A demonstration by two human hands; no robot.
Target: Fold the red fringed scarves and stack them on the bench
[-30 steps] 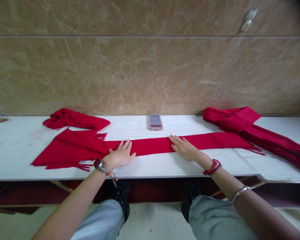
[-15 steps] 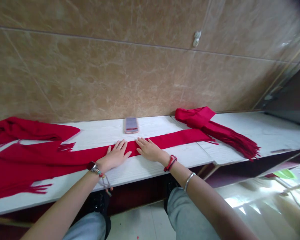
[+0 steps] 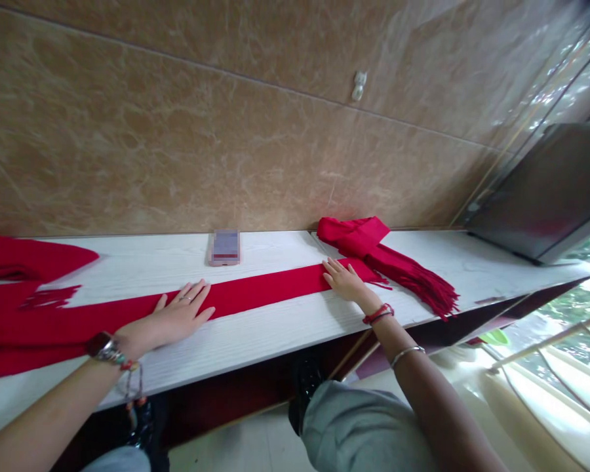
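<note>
A long red scarf (image 3: 265,288) lies as a flat, narrow strip along the white counter, with a fringe at its right end. My left hand (image 3: 179,318) rests flat on the strip left of centre, fingers stretched out. Farther right, my right hand (image 3: 347,283) lies open on the strip near its fringed end. Just beyond that hand is a loosely folded red scarf (image 3: 356,239) whose fringe trails to the right. More red fabric (image 3: 39,257) spreads at the left edge; I cannot tell whether it belongs to the strip.
A phone (image 3: 225,248) lies on the white counter (image 3: 270,321) behind the strip. Brown marbled tiles (image 3: 177,144) cover the wall, which carries a small white hook (image 3: 359,86). A grey boxy appliance (image 3: 545,190) stands at the counter's right end, beside a railing (image 3: 550,341).
My hands have slid apart along the strip, the right one towards its fringed end and the left one leftward. The view has turned to the right.
</note>
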